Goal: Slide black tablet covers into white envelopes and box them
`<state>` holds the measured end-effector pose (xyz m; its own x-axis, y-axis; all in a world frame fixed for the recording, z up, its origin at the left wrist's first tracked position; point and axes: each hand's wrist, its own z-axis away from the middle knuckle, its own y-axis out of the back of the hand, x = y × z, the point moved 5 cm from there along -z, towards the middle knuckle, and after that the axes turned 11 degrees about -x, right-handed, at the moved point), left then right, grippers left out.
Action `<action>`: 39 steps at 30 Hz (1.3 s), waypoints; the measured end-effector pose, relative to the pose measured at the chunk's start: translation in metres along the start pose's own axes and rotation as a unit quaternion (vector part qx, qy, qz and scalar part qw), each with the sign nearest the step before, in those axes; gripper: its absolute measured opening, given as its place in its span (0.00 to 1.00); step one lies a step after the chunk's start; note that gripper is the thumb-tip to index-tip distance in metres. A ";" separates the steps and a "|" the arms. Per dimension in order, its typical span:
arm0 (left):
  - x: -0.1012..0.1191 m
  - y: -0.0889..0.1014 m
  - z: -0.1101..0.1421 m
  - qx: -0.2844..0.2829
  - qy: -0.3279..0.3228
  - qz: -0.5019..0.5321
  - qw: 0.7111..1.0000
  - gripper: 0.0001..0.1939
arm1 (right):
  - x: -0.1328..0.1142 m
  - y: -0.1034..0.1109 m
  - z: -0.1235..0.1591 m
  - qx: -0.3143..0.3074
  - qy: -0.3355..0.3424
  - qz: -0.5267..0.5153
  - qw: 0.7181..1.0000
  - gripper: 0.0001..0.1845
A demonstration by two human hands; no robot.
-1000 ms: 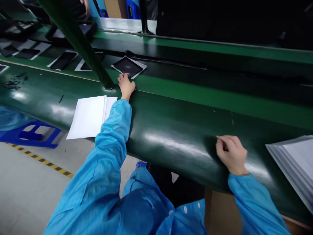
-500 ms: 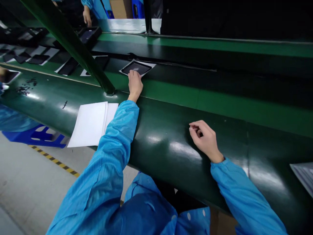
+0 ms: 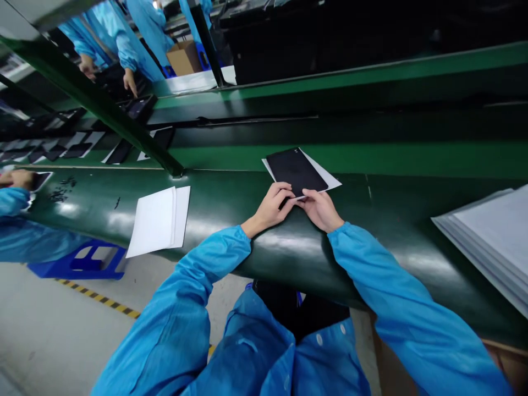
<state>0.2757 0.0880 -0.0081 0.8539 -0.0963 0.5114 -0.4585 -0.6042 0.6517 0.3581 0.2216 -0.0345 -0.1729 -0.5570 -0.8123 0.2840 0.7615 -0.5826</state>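
Observation:
A flat black tablet-like panel [image 3: 296, 169] lies on a white sheet [image 3: 324, 169] in front of me, at the inner edge of the green bench. My left hand [image 3: 274, 204] has its fingers closed on the panel's near corner. Beside it, my right hand [image 3: 320, 209] grips the near edge, thumb on top and fingers beneath. The two hands almost meet at the fingertips. Small light marks show at the panel's far corner.
White sheets [image 3: 154, 217] lie on the bench to the left, and a thicker stack [image 3: 490, 231] to the right. A slanted green post [image 3: 136, 135] rises at left. Black panels on sheets [image 3: 78, 147] line the conveyor. A co-worker's hand [image 3: 20, 179] is at far left, near small black pieces [image 3: 61, 190].
My left hand has brought the panel and its sheet from the conveyor toward me and rightward. A plain black face now shows. My right hand has moved left and taken hold too.

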 end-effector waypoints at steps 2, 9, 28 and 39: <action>-0.008 0.014 0.006 0.088 0.055 0.055 0.993 0.19 | -0.006 0.011 0.006 0.047 0.008 0.011 0.999 0.18; -0.074 0.062 0.030 0.196 0.362 0.456 0.789 0.19 | -0.030 0.037 0.034 0.063 -0.028 0.065 0.995 0.17; -0.066 0.170 0.058 0.373 0.383 0.026 0.845 0.20 | -0.041 0.066 0.031 0.124 0.027 0.106 0.986 0.24; 0.007 0.151 0.071 -0.143 0.355 -0.207 0.900 0.21 | -0.034 0.071 0.025 0.108 -0.010 -0.022 0.994 0.21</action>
<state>0.2297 -0.0600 0.0541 0.6404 0.6817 0.3538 -0.2684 -0.2329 0.9347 0.4074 0.2861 -0.0474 -0.1704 -0.5963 -0.7845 0.4723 0.6493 -0.5961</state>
